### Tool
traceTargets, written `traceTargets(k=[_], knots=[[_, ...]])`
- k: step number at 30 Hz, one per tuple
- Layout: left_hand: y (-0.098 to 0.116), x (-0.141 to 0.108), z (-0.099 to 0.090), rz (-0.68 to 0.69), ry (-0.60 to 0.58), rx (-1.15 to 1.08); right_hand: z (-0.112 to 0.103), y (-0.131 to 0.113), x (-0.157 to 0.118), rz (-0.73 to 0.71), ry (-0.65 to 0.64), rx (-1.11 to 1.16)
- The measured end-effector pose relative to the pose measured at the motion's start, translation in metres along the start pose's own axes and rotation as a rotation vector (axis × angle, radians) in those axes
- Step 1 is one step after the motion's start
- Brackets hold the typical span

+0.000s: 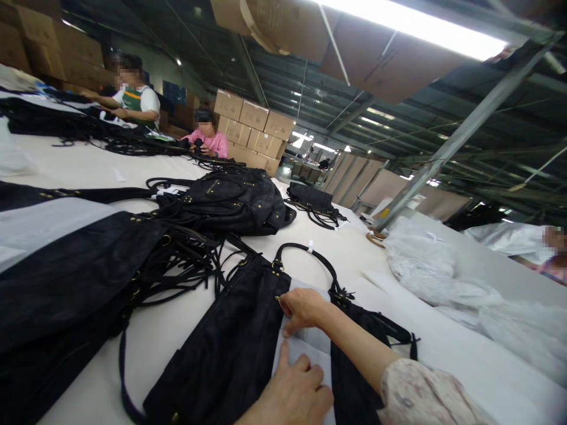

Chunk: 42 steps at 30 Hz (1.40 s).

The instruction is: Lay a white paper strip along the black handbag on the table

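Note:
A black bag [230, 336] with gold fittings lies on the white table before me, its looped handle [310, 249] standing up at the far side. A pale sheet of paper [310, 345] runs along the middle of the bag. My left hand [297, 386] rests on this sheet, index finger stretched and the other fingers loosely bent. Just beyond it, my right hand [306, 308] reaches in from the right with curled fingers, at the sheet's left edge and beside a small gold fitting [278, 300]. What its fingertips grip is hidden.
Another black bag [84, 283] with fringes and pale paper lies at left. A stuffed black bag [230, 198] sits farther back, near another black bag [312, 199]. Clear plastic wrapping [425, 260] is heaped at right, by a metal post [465, 136]. Two co-workers and stacked cartons [248, 130] are behind.

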<state>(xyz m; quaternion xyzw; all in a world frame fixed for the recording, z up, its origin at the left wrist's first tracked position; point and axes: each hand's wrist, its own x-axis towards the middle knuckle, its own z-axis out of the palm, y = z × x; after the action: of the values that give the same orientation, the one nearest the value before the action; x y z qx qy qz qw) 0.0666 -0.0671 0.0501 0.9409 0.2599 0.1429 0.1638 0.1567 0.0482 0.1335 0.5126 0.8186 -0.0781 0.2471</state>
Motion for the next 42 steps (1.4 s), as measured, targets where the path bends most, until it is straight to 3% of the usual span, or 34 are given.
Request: traceTargets(k=[11,16,20,25,30,32,35,37,39,42], knots=[[-0.002,0.002,0.004,-0.032,-0.026,-0.034,0.022,0.034,0.019,-0.056,0.161,0.079],[-0.004,0.002,0.001,-0.028,-0.044,-0.056,0.012,0.055,0.02,-0.064,0.17,0.187],[-0.003,0.003,0.002,-0.034,-0.042,-0.054,0.013,0.051,0.007,-0.013,0.179,0.245],[-0.005,0.001,0.009,-0.026,-0.019,-0.069,0.039,0.037,0.002,0.036,0.267,0.239],[-0.002,-0.008,-0.011,-0.02,-0.081,-0.082,0.04,0.06,0.009,-0.101,0.24,0.243],[0.003,-0.012,-0.027,-0.039,-0.09,-0.08,0.031,0.076,0.002,-0.076,0.307,0.194],[0.01,-0.018,-0.045,-0.06,-0.108,-0.084,0.017,0.1,-0.029,0.097,0.489,0.156],[0.014,-0.021,-0.05,-0.064,-0.083,-0.087,0.009,0.114,-0.066,0.194,0.589,0.151],[0.016,-0.024,-0.05,-0.055,-0.037,-0.08,0.004,0.124,-0.116,0.257,0.64,0.165],[0.017,-0.024,-0.043,-0.038,0.0,-0.043,0.005,0.127,-0.205,0.318,0.582,0.264]])
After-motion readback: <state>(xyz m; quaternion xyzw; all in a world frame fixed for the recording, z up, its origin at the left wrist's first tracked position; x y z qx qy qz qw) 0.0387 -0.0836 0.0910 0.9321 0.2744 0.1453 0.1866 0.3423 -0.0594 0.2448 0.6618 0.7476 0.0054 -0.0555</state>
